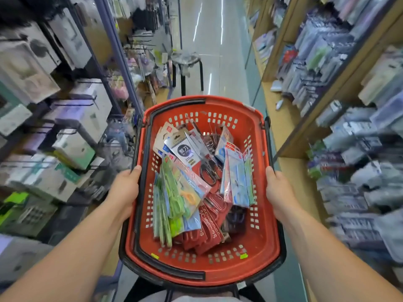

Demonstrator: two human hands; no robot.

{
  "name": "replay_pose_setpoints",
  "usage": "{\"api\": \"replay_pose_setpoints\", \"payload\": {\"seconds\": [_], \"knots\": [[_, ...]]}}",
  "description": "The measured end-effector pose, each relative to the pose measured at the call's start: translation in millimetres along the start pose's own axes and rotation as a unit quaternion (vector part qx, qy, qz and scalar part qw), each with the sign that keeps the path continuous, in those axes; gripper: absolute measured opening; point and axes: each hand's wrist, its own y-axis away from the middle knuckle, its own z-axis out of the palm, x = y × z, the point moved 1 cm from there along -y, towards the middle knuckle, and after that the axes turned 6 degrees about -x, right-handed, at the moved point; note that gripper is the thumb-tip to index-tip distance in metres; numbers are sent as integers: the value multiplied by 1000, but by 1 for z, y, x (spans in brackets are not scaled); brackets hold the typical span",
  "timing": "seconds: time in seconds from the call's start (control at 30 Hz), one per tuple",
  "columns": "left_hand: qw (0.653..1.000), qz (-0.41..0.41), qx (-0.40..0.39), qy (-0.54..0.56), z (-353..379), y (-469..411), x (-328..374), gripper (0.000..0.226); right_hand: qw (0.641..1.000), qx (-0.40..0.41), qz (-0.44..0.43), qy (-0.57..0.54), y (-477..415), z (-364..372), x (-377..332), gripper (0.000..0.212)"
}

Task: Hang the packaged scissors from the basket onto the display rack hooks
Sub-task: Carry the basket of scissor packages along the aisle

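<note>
A red plastic basket (pixel 259 243) is held in front of me, filled with several packaged scissors (pixel 192 175) in green, red, blue, pink and grey packs. My left hand (pixel 125 188) grips the basket's left rim with the thumb on top. On the opposite rim my right hand (pixel 278 190) grips the same way. A display rack (pixel 139 49) with thin metal hooks and hanging goods stands ahead on the left of the aisle.
Shelves of boxed goods (pixel 50 118) line the left side, and wooden shelves (pixel 290 127) with hanging packs line the right. A black stool (pixel 187 66) with wrapped items on top stands ahead in the aisle. The shiny floor (pixel 218 40) runs on beyond it.
</note>
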Motion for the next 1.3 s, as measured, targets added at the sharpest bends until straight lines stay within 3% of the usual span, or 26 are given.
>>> {"api": "replay_pose_setpoints", "payload": {"seconds": [0.1,0.53,0.73,0.83,1.03,1.3], "knots": [[1000,-5,4,1,25,-61,41,40,1000,11,-19,8,-56,5,-53,45],[999,22,-39,-27,78,-388,244,35,998,28,32,-45,-328,115,-245,46],[998,18,-42,-52,94,-524,328,44,998,33,34,-52,-443,150,-333,43],[997,25,-31,-68,115,-592,361,45,998,24,23,-47,-510,165,-372,37],[999,24,5,-38,172,-731,423,47,1000,12,-15,-20,-698,190,-428,59],[1000,-10,24,-17,223,-851,537,47,1000,-14,-18,7,-858,210,-549,49]]}}
